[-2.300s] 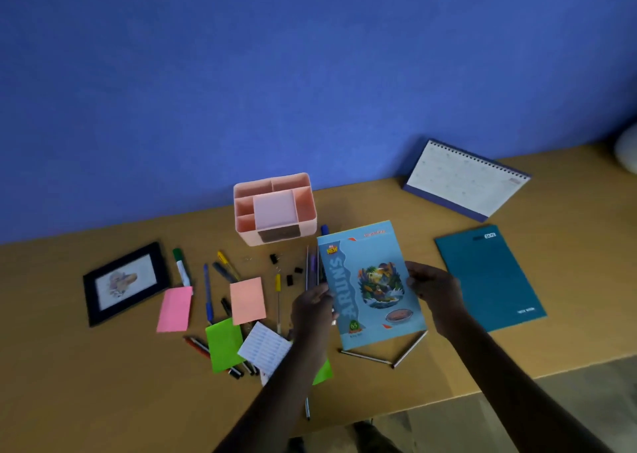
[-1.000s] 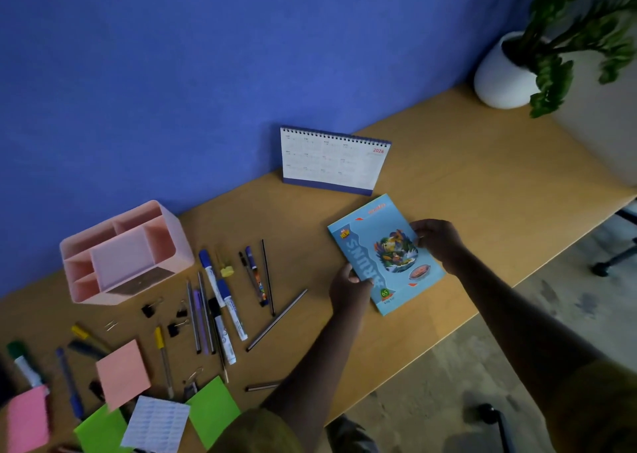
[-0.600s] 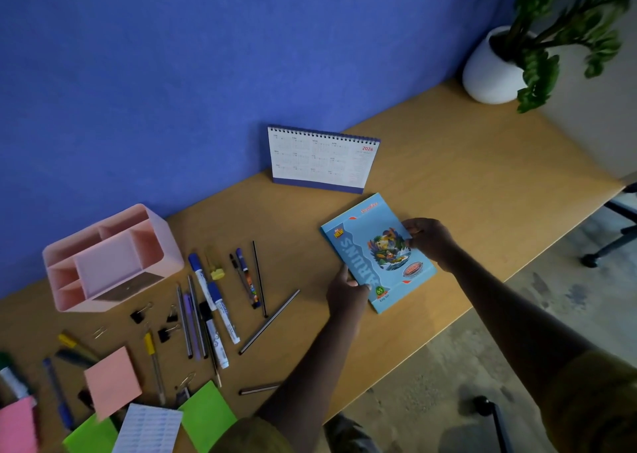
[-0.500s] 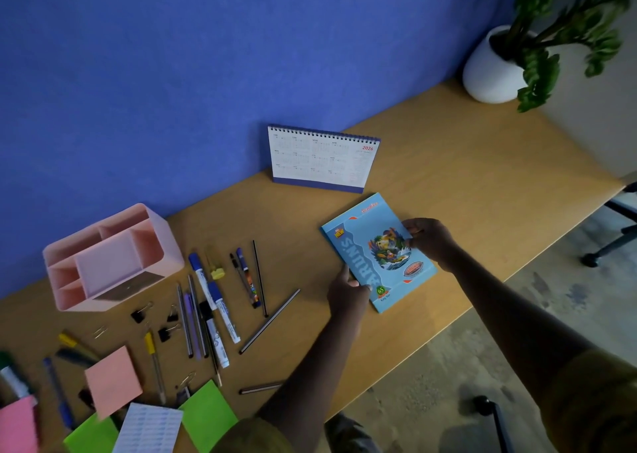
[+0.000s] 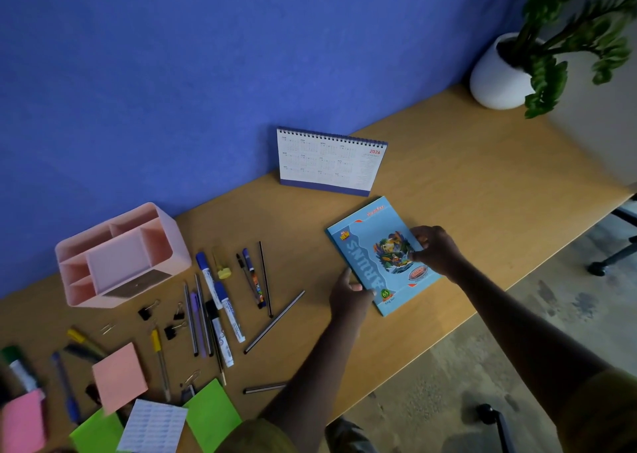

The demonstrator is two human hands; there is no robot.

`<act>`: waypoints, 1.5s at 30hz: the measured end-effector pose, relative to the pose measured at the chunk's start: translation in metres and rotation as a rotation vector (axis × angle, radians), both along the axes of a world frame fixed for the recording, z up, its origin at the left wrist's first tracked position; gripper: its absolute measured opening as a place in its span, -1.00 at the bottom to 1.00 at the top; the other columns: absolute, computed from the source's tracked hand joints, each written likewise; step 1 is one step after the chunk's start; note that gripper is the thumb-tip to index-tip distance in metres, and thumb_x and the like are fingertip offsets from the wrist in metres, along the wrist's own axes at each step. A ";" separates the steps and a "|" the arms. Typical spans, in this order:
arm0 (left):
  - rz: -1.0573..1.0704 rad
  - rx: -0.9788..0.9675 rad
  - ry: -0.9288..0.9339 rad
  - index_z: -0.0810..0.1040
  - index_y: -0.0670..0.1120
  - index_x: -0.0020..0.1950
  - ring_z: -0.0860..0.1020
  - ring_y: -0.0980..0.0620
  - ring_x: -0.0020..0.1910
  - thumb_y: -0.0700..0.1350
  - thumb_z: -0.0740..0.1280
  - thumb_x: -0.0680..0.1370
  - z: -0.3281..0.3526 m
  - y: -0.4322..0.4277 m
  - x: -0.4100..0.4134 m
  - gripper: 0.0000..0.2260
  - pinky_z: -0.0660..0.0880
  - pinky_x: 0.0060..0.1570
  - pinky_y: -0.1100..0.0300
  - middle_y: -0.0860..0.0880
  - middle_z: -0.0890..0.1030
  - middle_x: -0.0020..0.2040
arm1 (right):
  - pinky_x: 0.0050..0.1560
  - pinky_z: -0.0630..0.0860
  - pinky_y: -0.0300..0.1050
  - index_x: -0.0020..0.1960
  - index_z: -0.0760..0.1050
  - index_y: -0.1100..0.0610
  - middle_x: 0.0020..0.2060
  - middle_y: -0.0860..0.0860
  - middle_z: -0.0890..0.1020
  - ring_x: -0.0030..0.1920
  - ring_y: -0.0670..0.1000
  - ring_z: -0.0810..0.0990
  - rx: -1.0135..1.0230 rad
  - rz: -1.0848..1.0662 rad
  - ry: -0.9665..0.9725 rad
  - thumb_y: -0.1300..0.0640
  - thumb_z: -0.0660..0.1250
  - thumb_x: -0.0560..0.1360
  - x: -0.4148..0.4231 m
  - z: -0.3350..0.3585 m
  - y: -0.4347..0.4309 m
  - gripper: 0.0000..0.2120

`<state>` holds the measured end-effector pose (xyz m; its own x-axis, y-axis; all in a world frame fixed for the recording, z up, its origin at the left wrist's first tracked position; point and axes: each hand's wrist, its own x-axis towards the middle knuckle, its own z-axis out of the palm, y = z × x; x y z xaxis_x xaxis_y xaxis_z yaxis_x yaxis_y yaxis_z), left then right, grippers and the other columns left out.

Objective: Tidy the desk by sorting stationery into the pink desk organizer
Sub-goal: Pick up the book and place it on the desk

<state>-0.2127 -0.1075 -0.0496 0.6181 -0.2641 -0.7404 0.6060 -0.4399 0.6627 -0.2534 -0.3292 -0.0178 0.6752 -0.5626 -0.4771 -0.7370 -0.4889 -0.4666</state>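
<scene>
Right of centre in the frame, a light-blue notebook (image 5: 375,246) was held by its edges. The left hand (image 5: 348,292) curled round its lower-left edge and the right hand (image 5: 436,249) pinched its right edge. Whether it touched the desk (image 5: 482,177) could not be told. The pink desk organizer (image 5: 120,256) stood at the left, near the blue wall. Pens and markers (image 5: 220,301) and binder clips (image 5: 172,330) lay scattered just below and right of it, with sticky notes (image 5: 119,377) at lower left. A calendar (image 5: 331,161) stood above the notebook.
</scene>
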 end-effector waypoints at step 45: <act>0.126 -0.088 0.113 0.60 0.02 0.40 0.67 0.02 0.23 -0.10 0.50 0.61 0.051 0.162 0.014 -0.64 0.65 0.29 0.01 0.04 0.69 0.20 | 0.59 0.15 0.41 0.73 -0.28 -0.07 0.71 0.11 -0.26 0.71 0.23 -0.18 -0.327 0.514 0.110 -0.28 0.66 0.30 -0.018 0.012 0.219 0.39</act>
